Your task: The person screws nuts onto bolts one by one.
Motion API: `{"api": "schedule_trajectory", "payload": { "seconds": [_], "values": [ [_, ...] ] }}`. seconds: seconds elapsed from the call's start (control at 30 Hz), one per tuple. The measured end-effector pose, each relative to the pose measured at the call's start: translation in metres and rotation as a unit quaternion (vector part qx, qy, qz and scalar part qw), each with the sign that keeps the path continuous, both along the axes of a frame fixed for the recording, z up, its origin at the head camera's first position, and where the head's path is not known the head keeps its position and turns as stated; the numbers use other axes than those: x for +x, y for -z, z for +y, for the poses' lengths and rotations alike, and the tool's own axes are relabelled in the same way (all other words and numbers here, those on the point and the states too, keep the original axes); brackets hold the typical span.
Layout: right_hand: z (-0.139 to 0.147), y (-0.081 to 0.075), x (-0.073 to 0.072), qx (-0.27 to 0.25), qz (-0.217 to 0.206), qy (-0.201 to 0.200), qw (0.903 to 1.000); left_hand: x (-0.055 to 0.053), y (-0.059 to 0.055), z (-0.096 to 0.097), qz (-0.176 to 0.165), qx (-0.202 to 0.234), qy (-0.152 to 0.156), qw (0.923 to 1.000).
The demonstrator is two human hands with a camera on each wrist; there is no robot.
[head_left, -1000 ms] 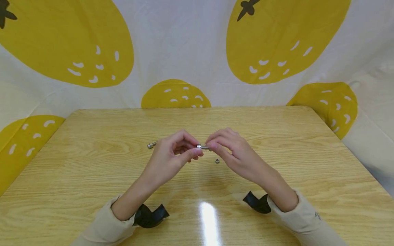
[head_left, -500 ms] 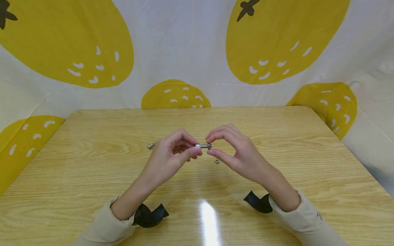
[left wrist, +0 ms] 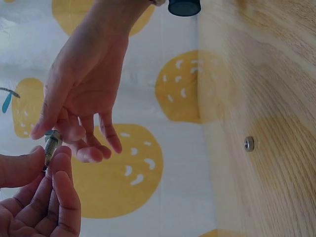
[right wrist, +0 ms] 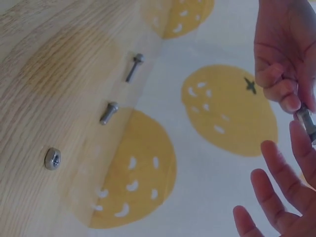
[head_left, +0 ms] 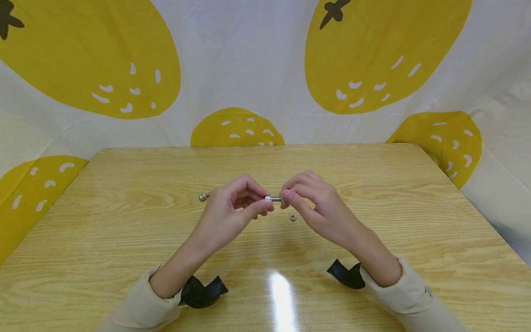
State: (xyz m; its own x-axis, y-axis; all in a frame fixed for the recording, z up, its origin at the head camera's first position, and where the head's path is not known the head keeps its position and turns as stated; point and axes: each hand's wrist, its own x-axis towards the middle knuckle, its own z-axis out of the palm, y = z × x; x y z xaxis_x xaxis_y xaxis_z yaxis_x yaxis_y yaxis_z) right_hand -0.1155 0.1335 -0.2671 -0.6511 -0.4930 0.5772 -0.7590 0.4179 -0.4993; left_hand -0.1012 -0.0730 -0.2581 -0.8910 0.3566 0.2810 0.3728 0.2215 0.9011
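Note:
Over the middle of the table, my left hand [head_left: 226, 207] pinches the head end of a silver bolt [head_left: 275, 199] between thumb and fingers. The bolt lies level, its shank pointing right. On its far end sits a hex nut [left wrist: 53, 136], seen in the left wrist view with the shank's threads below it. My right hand [head_left: 317, 205] pinches this nut with thumb and forefinger, which largely cover it in the head view. Its other fingers spread loosely in the right wrist view. A loose nut [head_left: 292, 217] rests on the table below the right hand.
Beyond the left hand, a bolt [head_left: 204, 197] lies on the wooden table [head_left: 145, 230], partly hidden by that hand. The right wrist view shows two bolts there, a longer one [right wrist: 133, 66] and a shorter one [right wrist: 108, 113]. A patterned curtain [head_left: 244, 60] hangs behind.
Half a second ago my right thumb and forefinger were spread wider at the nut; now they have come together over it. The left hand keeps its hold on the bolt, almost still.

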Motion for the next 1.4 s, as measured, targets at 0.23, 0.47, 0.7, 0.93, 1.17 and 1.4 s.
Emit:
{"api": "schedule_trajectory", "payload": {
  "seconds": [0.23, 0.47, 0.7, 0.93, 1.17, 1.4],
  "values": [
    [0.0037, -0.0034, 0.0034, 0.018, -0.045, 0.013, 0.9987, -0.0005, 0.0002, 0.0002, -0.001, -0.005, -0.006, 1.0],
    [0.0039, -0.0015, 0.0021, 0.011, -0.004, -0.021, 0.9997, -0.0009, 0.0003, -0.0003, -0.003, -0.004, -0.008, 1.0],
    [0.004, 0.0, 0.0012, 0.013, 0.005, -0.036, 0.9993, -0.001, 0.0004, -0.0005, 0.0, -0.006, -0.006, 1.0],
    [0.0029, 0.0002, 0.0025, 0.039, -0.027, -0.015, 0.9988, -0.0002, 0.0003, -0.0006, 0.0, 0.001, 0.001, 1.0],
    [0.0038, -0.0017, 0.0037, 0.061, -0.065, 0.009, 0.996, -0.0007, 0.0013, -0.0003, 0.003, -0.003, -0.002, 1.0],
    [0.0027, -0.0032, 0.0047, 0.022, -0.019, -0.013, 0.9995, -0.0016, 0.0027, -0.0002, 0.008, -0.004, -0.006, 0.9999]
  ]
}}
